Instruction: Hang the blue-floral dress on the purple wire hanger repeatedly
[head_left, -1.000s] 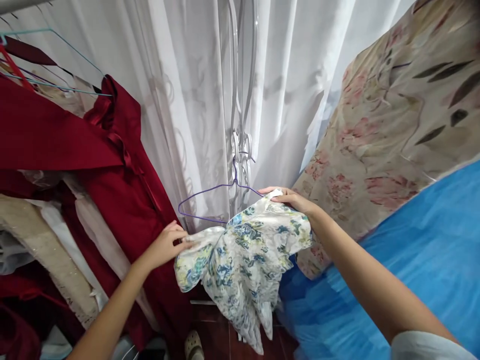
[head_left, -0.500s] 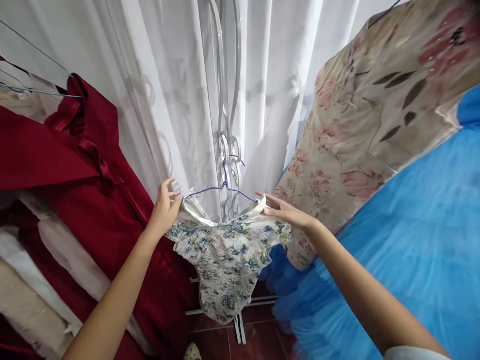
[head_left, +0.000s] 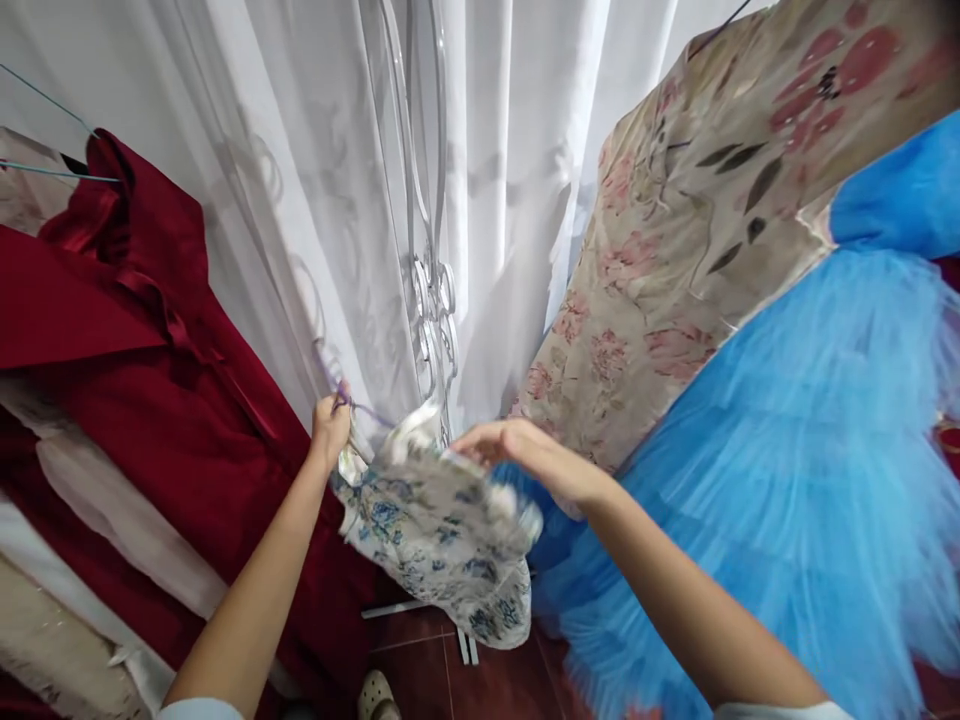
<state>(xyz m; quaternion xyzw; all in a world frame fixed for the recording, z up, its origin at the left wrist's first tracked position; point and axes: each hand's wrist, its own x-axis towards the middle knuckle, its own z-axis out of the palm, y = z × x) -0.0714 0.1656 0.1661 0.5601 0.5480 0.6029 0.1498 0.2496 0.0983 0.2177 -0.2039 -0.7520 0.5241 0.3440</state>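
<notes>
My left hand is closed around the purple wire hanger, near the base of its hook. Part of a white top with blue and green flowers still hangs from that hanger, tilted and blurred by motion. Its pale neckline is bunched between my hands. My right hand is at the neckline on the right, palm down with fingers pointing left. Its fingertips are smeared and partly hidden against the cloth, so their grip is unclear.
A white curved metal stand rises before white curtains. A dark red satin garment hangs at left. At right hang a beige floral dress and a blue tulle dress. A pale clog stands on the red tiled floor.
The hanger has come off the stand and swung left into my left hand. The top has tilted and bunched, its right shoulder dropping. My right hand has moved left; the view has shifted slightly right.
</notes>
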